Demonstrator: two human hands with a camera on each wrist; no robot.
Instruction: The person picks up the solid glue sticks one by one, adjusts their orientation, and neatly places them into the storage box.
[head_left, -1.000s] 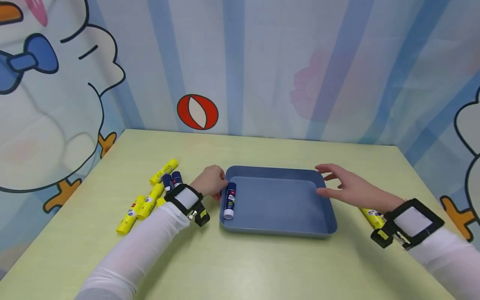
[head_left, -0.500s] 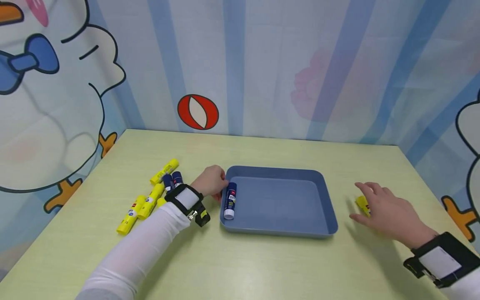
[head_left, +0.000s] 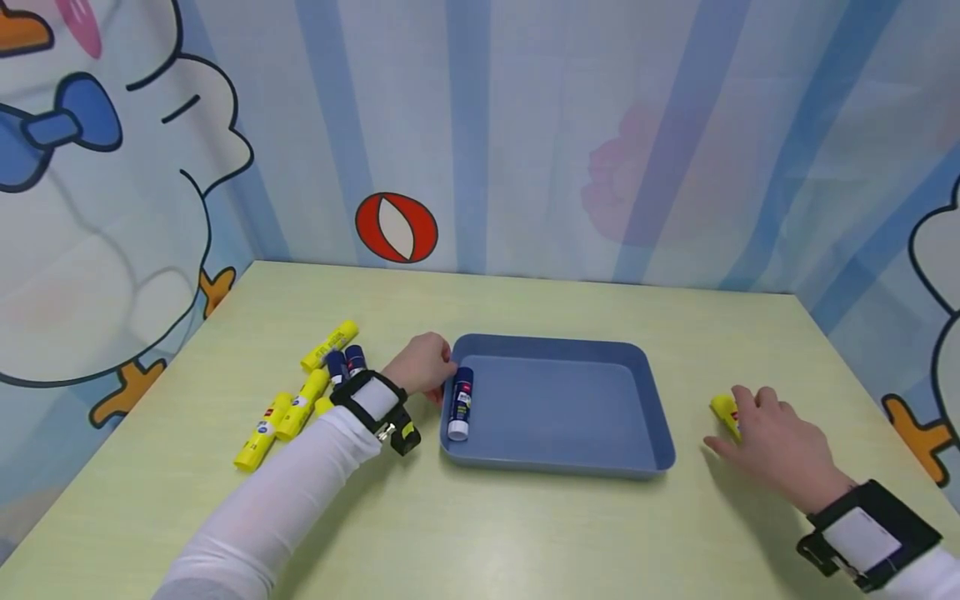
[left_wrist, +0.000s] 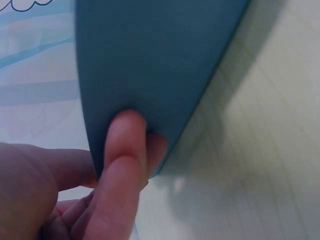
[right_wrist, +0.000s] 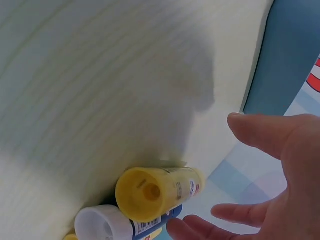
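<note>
My left hand [head_left: 422, 364] pinches the left wall of a shallow blue-grey tray [head_left: 562, 408]; in the left wrist view its fingers [left_wrist: 122, 145] lie against the outer wall. Inside the tray, along that wall, lies a dark blue glue stick with a white end [head_left: 461, 404]. To the tray's right, my right hand [head_left: 783, 450] hovers with spread fingers over a yellow glue stick [head_left: 723, 410], which it partly hides. The right wrist view shows that yellow glue stick beside a blue glue stick with a white end [right_wrist: 102, 222], apart from the thumb and fingers.
Left of the tray, several yellow glue sticks [head_left: 258, 433] and two dark blue glue sticks [head_left: 355, 357] lie together, partly behind the left wrist. A patterned curtain [head_left: 525, 142] stands behind the pale table [head_left: 525, 533].
My right hand has moved from the tray's right rim, rightward and nearer, to above the yellow glue stick. The left hand keeps its grip on the tray.
</note>
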